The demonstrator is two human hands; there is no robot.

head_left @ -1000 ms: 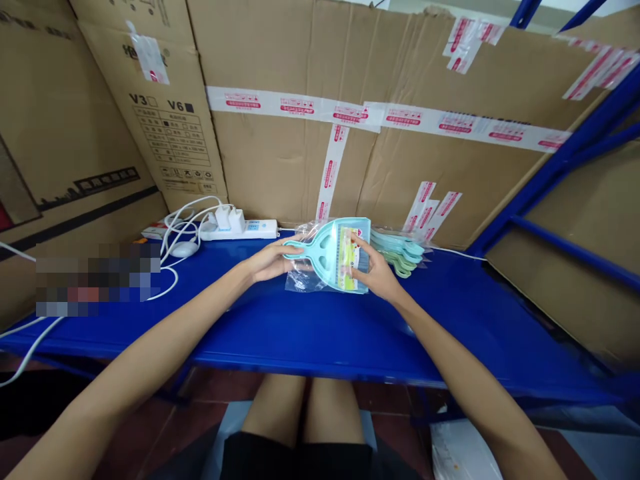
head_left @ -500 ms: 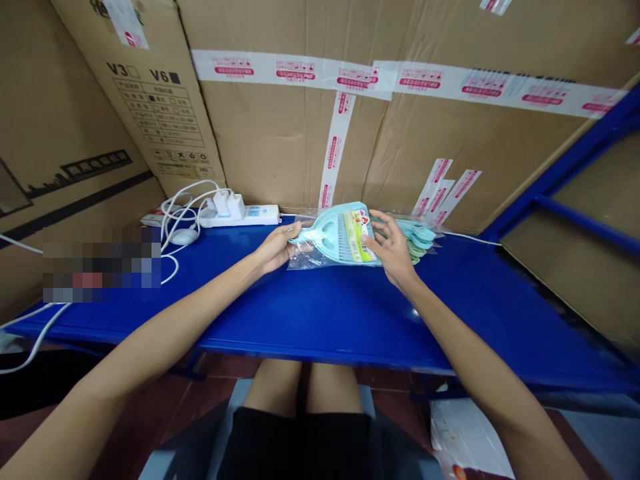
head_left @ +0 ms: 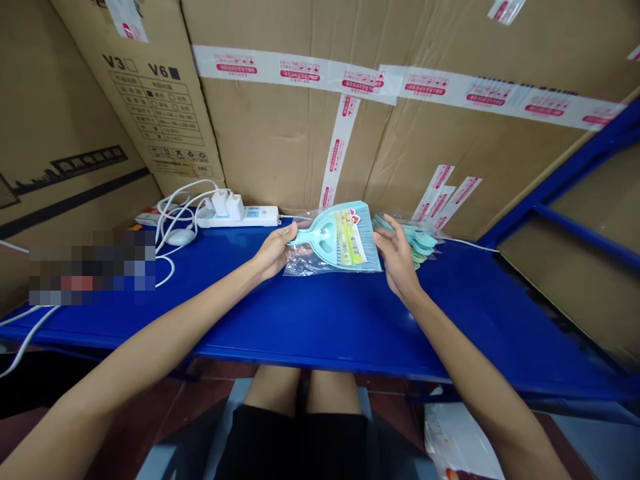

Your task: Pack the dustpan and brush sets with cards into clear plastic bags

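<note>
A light-blue dustpan and brush set with a bright printed label is tilted toward me above the table. My left hand is closed around its handle at the left. Just off the bristle end is my right hand, its fingers stretched and apart; whether the thumb touches the bristles I cannot tell. Clear plastic wrapping shows beneath the set. Behind my right hand lie more light-blue and green sets in clear plastic, partly covered by the hand.
A white power strip with plugs and tangled white cables sits at the table's back left. Large taped cardboard boxes rise behind the blue table. A blue metal frame stands at the right. The left area is blurred out.
My right hand has shifted off the label to the bristle end, uncovering more bristles. The set's bristle end has turned slightly toward me. My left hand keeps the handle.
</note>
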